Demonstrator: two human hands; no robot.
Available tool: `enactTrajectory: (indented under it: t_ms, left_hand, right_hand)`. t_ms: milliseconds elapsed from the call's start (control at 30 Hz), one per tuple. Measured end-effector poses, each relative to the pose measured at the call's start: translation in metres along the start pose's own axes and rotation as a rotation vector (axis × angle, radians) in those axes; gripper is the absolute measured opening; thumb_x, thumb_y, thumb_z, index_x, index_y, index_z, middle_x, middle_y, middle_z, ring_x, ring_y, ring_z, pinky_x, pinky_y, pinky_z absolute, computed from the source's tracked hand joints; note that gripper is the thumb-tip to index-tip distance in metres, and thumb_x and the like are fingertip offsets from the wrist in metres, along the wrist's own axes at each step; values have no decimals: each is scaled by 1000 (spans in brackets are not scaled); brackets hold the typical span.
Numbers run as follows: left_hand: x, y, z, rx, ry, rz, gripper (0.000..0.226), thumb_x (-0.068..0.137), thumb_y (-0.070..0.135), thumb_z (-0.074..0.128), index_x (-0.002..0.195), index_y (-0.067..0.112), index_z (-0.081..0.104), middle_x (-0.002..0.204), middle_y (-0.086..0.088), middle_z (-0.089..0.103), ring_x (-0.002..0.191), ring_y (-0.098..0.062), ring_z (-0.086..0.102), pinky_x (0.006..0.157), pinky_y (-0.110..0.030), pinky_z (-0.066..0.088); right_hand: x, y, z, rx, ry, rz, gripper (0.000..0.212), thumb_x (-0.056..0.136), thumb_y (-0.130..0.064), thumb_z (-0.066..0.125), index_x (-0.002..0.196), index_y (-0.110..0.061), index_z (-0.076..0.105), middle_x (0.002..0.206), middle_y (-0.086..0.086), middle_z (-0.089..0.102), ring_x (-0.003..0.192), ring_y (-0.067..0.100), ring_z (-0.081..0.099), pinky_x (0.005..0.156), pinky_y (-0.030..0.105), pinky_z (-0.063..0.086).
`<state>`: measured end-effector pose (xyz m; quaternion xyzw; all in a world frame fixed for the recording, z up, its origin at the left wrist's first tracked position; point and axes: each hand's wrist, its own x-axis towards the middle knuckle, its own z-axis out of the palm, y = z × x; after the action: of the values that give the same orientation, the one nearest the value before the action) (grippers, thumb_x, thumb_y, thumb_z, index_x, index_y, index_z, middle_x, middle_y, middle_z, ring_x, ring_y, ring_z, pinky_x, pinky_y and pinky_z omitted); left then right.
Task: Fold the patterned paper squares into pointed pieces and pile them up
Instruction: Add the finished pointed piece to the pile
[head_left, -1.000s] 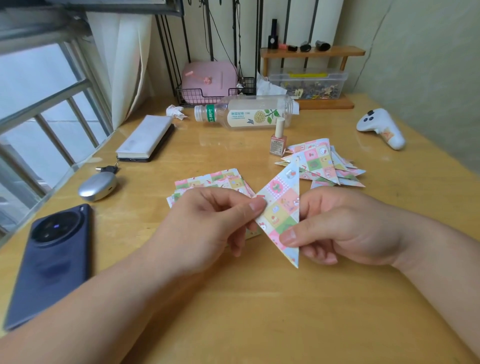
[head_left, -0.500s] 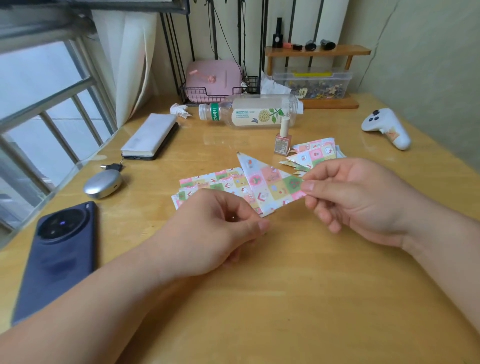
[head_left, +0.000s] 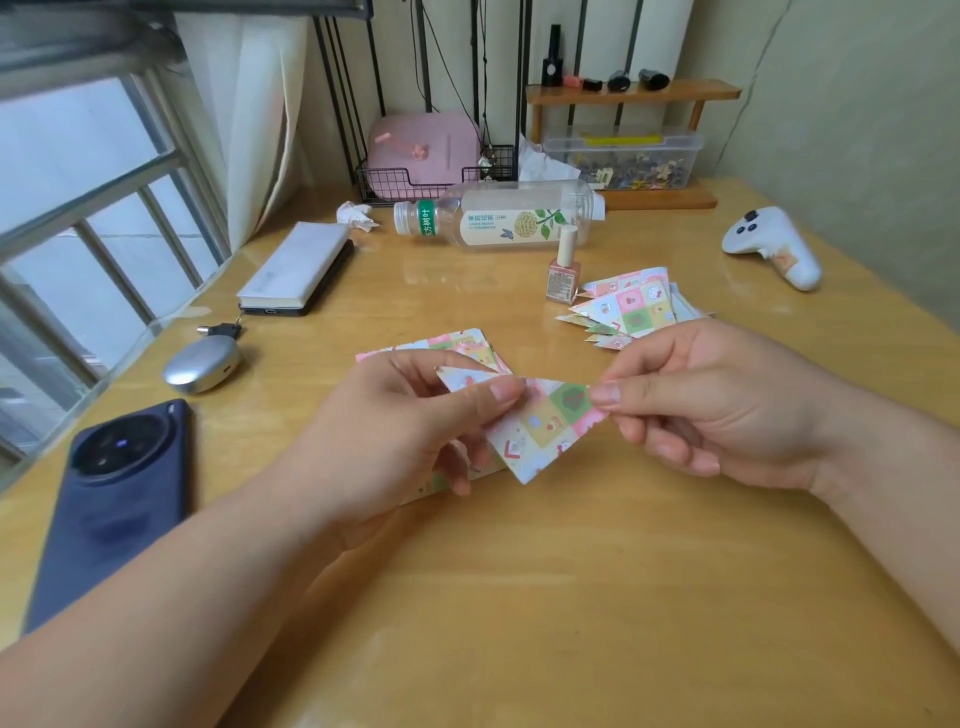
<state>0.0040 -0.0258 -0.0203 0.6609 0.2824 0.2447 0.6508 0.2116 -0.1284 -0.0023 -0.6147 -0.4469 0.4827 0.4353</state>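
A folded patterned paper piece (head_left: 540, 423) with pastel checks hangs in the air above the wooden desk (head_left: 571, 597). My left hand (head_left: 405, 431) pinches its left part between thumb and fingers. My right hand (head_left: 711, 400) pinches its right corner. One point of the piece aims down toward me. Behind my left hand lies a stack of flat patterned paper squares (head_left: 457, 345), partly hidden. A pile of folded pointed pieces (head_left: 628, 309) sits at the back right, beyond my right hand.
A dark phone (head_left: 114, 499) and a silver earbud case (head_left: 202, 364) lie at left. A notebook (head_left: 298, 267), a lying bottle (head_left: 498, 215), a nail polish bottle (head_left: 565, 270) and a white controller (head_left: 774, 247) sit further back. A window borders the left edge.
The folded piece has been turned and lowered toward me. My left hand, off the paper half a second ago, now pinches it again; my right hand kept hold.
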Motion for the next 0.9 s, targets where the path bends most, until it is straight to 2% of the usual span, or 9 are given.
enactTrajectory:
  t_ms: [100,167,233,267,367,467,600,733,900]
  left_hand:
    - [-2,-1,3,82,23,2,19,70,30,87,82,16,81,85,-17,76,75,-27,65,73,-38,55]
    - [-5,-2,7,149,8,4,17,73,31,87,85,20,82,88,-9,78,82,-26,71,87,-45,56]
    - [-6,-1,10,207,4,17,11,78,31,80,85,23,83,84,-6,78,78,-25,71,82,-43,56]
    - [-6,-1,11,211,17,28,8,80,29,79,83,23,83,78,-4,77,69,-19,68,74,-35,56]
    - [-7,0,12,202,97,65,8,83,20,79,75,20,82,54,7,65,45,-2,48,49,-12,39]
    - [-8,0,15,222,148,82,8,83,20,78,76,17,81,47,11,57,38,1,39,43,-10,31]
    - [-7,2,14,197,172,104,6,82,20,79,77,17,82,61,6,71,52,-1,53,53,-11,41]
    - [-8,2,15,216,186,97,7,81,21,79,75,18,81,56,11,67,48,2,50,50,-8,38]
    - [-5,3,6,168,245,65,6,80,28,79,74,28,81,65,3,72,55,-8,57,57,-21,43]
  right_hand:
    - [-1,0,8,-52,-7,-56,13,68,-17,76,72,-5,73,52,9,48,37,13,33,37,17,22]
    - [-2,-1,15,-105,14,-128,6,76,-4,75,70,-4,73,46,1,47,39,8,34,39,17,26]
    - [-1,2,19,-176,68,-183,12,81,1,72,71,-5,74,45,-7,51,40,1,40,43,10,30]
    - [-1,3,21,-187,91,-209,11,80,-2,75,70,-8,75,47,-4,54,43,1,43,46,11,32]
    - [0,3,27,-216,134,-261,7,68,-20,74,70,-14,77,72,25,64,62,15,51,60,30,38]
    - [2,2,28,-231,165,-257,16,65,-22,66,70,-10,75,70,28,58,61,19,46,59,37,35]
    - [2,0,18,-244,171,-226,16,63,-21,66,66,-7,73,64,13,50,54,17,39,55,35,29]
    - [-3,-5,5,-283,119,-183,14,61,-20,72,64,-7,73,63,25,45,50,20,36,52,35,26]
    - [-2,-9,-18,-346,284,-212,12,66,-17,81,67,-7,75,53,11,54,47,10,40,49,24,32]
